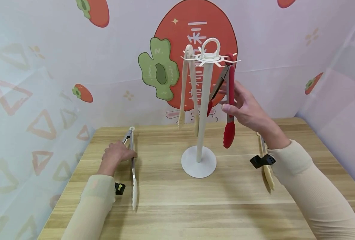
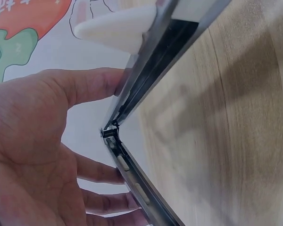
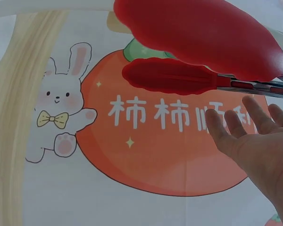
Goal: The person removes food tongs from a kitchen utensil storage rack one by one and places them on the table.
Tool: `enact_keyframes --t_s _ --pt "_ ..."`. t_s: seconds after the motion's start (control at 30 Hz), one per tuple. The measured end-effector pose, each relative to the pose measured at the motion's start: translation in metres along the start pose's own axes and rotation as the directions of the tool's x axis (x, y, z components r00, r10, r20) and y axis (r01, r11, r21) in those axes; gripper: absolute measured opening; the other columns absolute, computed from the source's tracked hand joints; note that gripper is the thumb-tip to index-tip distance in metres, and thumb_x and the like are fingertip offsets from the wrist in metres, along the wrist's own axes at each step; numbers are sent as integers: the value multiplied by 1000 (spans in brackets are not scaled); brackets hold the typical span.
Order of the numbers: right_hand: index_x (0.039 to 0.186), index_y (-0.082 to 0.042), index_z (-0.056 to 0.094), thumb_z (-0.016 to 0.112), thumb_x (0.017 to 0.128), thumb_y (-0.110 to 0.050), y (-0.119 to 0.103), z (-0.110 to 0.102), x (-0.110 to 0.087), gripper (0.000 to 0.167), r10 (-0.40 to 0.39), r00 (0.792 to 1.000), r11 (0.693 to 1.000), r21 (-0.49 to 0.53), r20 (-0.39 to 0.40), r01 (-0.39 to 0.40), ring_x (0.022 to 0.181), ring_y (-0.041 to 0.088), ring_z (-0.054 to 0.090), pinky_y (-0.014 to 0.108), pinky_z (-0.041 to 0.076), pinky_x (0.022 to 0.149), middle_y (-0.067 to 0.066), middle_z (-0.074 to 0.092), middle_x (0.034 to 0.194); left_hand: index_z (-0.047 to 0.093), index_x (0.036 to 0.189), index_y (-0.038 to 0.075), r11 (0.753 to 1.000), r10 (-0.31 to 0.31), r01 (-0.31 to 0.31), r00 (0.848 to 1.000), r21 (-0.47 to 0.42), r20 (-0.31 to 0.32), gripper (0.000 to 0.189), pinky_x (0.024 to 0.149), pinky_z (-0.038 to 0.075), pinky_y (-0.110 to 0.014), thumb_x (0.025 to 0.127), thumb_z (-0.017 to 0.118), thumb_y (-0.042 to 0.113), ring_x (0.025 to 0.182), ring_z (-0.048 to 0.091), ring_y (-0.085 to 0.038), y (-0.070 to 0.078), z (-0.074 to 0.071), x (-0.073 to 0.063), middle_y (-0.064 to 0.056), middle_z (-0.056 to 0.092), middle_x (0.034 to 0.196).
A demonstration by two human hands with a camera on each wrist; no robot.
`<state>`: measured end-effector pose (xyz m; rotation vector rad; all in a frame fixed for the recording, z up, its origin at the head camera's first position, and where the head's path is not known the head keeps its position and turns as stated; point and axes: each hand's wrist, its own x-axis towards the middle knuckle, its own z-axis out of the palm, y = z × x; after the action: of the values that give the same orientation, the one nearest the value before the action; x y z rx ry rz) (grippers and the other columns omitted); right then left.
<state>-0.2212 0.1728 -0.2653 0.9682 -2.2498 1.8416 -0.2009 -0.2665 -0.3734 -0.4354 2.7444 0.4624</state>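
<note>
On the left of the table, my left hand (image 1: 117, 153) holds metal tongs with white tips (image 1: 134, 193). In the left wrist view, the thumb lies against one spread arm of these tongs (image 2: 146, 61) and the fingers against the other. Red-tipped tongs (image 1: 229, 133) with red handles hang by their top end from the right side of a white rack (image 1: 204, 110). My right hand (image 1: 250, 108) is beside them, fingers spread and loosely bent. The right wrist view shows that hand (image 3: 264, 146) below the red heads (image 3: 198, 37), with a gap between.
Cream tongs (image 1: 183, 90) hang on the rack's left side. Another pair with beige tips (image 1: 268, 176) lies on the wooden table (image 1: 165, 213) at right, partly behind my right forearm. A printed cloth (image 1: 120, 60) covers the wall behind.
</note>
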Motion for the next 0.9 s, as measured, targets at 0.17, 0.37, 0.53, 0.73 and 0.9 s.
enact_keyframes --t_s 0.17,0.37,0.53,0.73,0.9 --pt "157 -15 33 66 92 -8 -1 1 3 74 -13 1000 996 83 14 12 139 35 38 39 46 105 20 41 152 56 108 -8 1000 -3 3 1000 -6 19 66 75 49 -58 79 73 49 100 49 -51 1 0 0 -38 43 116" --pt "155 -15 35 64 90 -4 -3 2 4 73 10 1000 994 105 23 -13 135 36 44 42 46 104 19 46 148 54 118 -10 1000 -9 10 1000 -14 28 76 78 48 -59 80 74 53 104 49 -53 2 3 1 -39 43 119" --pt "154 -14 37 64 90 0 -4 2 4 71 9 999 991 132 42 -15 132 37 49 46 45 106 22 46 148 51 121 -12 1000 -7 7 1000 2 25 81 79 47 -60 81 74 54 104 49 -53 2 6 2 -39 44 117" --pt "154 -14 36 65 89 -1 -6 2 4 72 10 998 992 125 54 -17 131 39 52 51 43 107 17 48 146 45 127 -13 1000 -7 7 1000 13 14 85 81 47 -61 82 73 54 107 47 -54 3 10 1 -38 43 119" --pt "154 -14 36 65 89 -3 -7 3 4 72 24 998 993 111 55 -30 126 40 55 50 44 105 15 49 145 48 123 -13 1000 4 -5 1000 27 5 82 78 47 -58 81 73 53 104 49 -53 3 11 1 -37 45 115"
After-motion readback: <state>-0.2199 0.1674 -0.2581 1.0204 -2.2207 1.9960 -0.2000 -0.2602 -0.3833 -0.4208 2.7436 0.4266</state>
